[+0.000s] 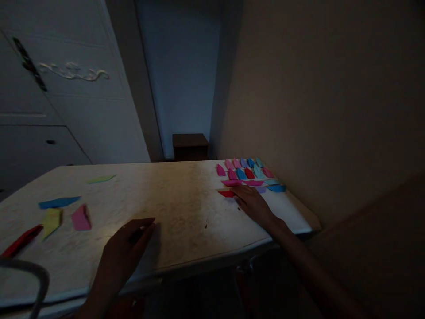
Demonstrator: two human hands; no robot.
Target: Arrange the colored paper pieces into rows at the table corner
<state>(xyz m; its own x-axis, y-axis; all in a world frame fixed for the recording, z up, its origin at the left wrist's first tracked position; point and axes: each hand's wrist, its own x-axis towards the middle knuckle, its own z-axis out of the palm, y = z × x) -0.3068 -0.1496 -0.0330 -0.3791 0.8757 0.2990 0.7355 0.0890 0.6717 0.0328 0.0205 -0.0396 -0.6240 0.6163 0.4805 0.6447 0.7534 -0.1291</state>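
Observation:
My right hand (252, 204) reaches to the right side of the table, its fingers closed over a red folded paper piece (226, 193) on the tabletop. Just beyond it lie rows of folded paper pieces in pink, blue, red and lilac, among them a magenta piece (231, 182) and a blue piece (276, 188). My left hand (128, 243) hovers over or rests at the table's near left part; its fingers are loosely bent, with a gap to the thumb and nothing visible between them. Nearest to it lies a pink folded paper piece (80, 218).
More paper pieces lie at the left: yellow (52, 221), blue (59, 202), red (22, 240) and yellow-green (101, 179). A grey curved bar (36, 269) stands at the lower left. The pale table (179, 208) meets a wall (315, 110) at its right.

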